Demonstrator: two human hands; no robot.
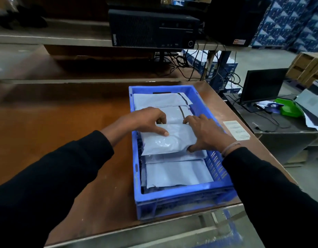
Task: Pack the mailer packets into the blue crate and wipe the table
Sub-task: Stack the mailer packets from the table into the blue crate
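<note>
A: You're over a brown wooden bench (65, 122), bare wood to the left of the blue crate (181, 197). Behind it runs a long shelf with a black computer tower (151, 29) lying on its side, cables hanging below. To your right sits a lower grey desk with a dark monitor (262, 85) and something bright green (289, 108).

B: And edges?

A: The crate stands on the right part of the bench, its near end close to the front edge and its right side near the right edge. A white label sheet (236, 129) lies on the bench just beside the crate's right wall. The widest open surface is on your left.

B: Hands?

A: Your left hand (145, 120) grips the top mailer packet (169, 138) at its far left corner, fingers curled over the far edge and thumb stretched flat on top. Your right hand (206, 131) holds the packet's right end, fingers over the far edge and thumb at its near right corner. That packet lies inside the crate, on top of the others.

B: Count?

A: One crate. I can make out about five grey packets: two at the far end with black seal strips, yours in the middle, two nearer you. More may lie hidden beneath. Stacked blue cartons (298, 20) fill the far right.
</note>
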